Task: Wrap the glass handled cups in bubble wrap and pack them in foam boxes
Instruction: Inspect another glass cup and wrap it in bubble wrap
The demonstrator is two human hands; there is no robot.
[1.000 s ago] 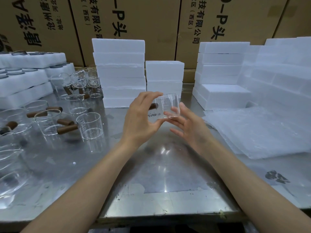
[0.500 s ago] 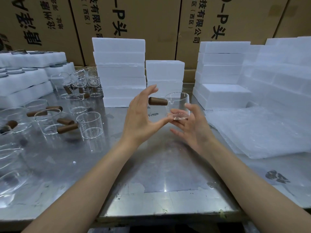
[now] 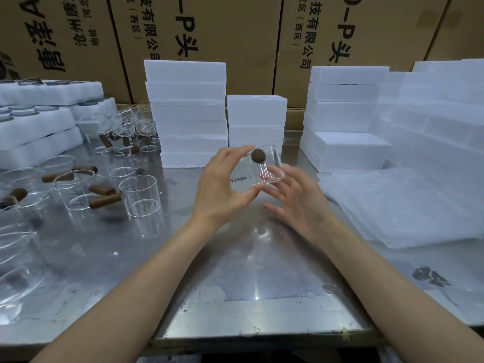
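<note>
Turning since a moment ago, the cup (image 3: 262,166) is now pointing its handle (image 3: 258,155) at the camera, pinched in the left hand (image 3: 222,189) with the spread right hand (image 3: 296,200) touching its base, bubble wrap (image 3: 406,205) lying rightward.

The steel table (image 3: 248,271) is scuffed. Glass cups (image 3: 138,195) stand left, foam boxes (image 3: 187,113) behind, bubble wrap sheets (image 3: 408,205) right.

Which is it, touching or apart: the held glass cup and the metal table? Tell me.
Apart. The head view shows the glass cup held up between both hands, with bare table visible below it.
</note>
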